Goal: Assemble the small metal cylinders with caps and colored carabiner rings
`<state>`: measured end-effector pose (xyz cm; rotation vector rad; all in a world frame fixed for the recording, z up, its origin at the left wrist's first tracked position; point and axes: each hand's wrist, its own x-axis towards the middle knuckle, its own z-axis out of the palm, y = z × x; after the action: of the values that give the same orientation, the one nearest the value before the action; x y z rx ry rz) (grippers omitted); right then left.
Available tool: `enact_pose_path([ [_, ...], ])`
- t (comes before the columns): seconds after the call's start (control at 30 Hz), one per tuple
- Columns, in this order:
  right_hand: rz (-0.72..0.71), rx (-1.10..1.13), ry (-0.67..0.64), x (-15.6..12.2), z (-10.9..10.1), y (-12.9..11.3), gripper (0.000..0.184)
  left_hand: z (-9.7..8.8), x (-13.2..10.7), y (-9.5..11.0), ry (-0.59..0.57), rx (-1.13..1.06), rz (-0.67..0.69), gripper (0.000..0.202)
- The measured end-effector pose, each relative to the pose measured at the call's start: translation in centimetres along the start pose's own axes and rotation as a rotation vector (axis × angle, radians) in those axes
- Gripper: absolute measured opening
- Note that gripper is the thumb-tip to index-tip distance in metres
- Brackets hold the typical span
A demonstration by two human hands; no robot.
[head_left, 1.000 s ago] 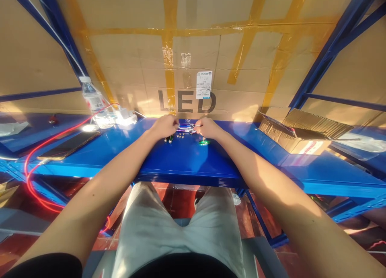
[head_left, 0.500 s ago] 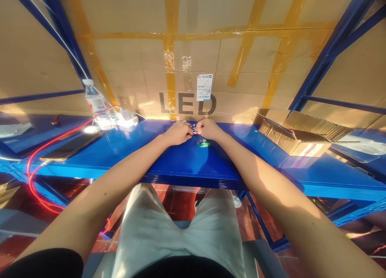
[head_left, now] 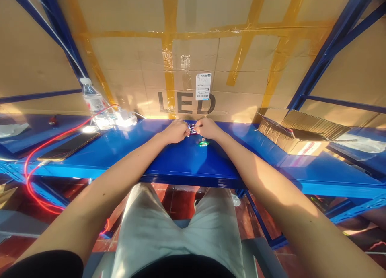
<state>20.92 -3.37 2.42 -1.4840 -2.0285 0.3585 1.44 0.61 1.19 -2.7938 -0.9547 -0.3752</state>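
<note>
My left hand (head_left: 176, 131) and my right hand (head_left: 207, 128) rest close together at the back of a blue metal shelf (head_left: 187, 159), both with fingers curled. Between them they pinch a small shiny metal part (head_left: 192, 127); it is too small to name. A small green piece (head_left: 203, 143) lies on the shelf just in front of my right hand. Whatever else lies under my left hand is hidden.
A taped cardboard wall marked LED (head_left: 187, 102) stands right behind the hands. At the left are a water bottle (head_left: 92, 99), a white plug block (head_left: 126, 118), a red cable (head_left: 48, 143) and a phone (head_left: 68, 145). An open cardboard box (head_left: 298, 134) sits at the right.
My left hand has moved right, toward my right hand, and now covers the small metal parts that lay between the hands. The right hand has stayed in place.
</note>
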Motion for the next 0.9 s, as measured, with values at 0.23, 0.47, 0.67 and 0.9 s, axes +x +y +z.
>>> enact_pose_path([
  [0.23,-0.035,0.015,0.006,0.0,0.0,0.2,0.032,-0.4,-0.4,-1.0,0.086,-0.231,-0.008,0.042],
  [0.47,-0.013,0.011,-0.007,0.0,-0.2,0.3,0.030,-0.5,-0.7,-0.9,-0.023,-0.259,0.084,0.054],
  [0.67,-0.019,-0.001,0.000,0.1,-0.1,0.5,0.027,-0.8,-0.7,-0.9,-0.084,-0.213,0.045,0.054],
  [0.9,-0.030,0.013,-0.009,0.1,-0.1,0.6,0.026,-1.3,-1.4,-1.3,-0.046,-0.237,0.034,0.053],
])
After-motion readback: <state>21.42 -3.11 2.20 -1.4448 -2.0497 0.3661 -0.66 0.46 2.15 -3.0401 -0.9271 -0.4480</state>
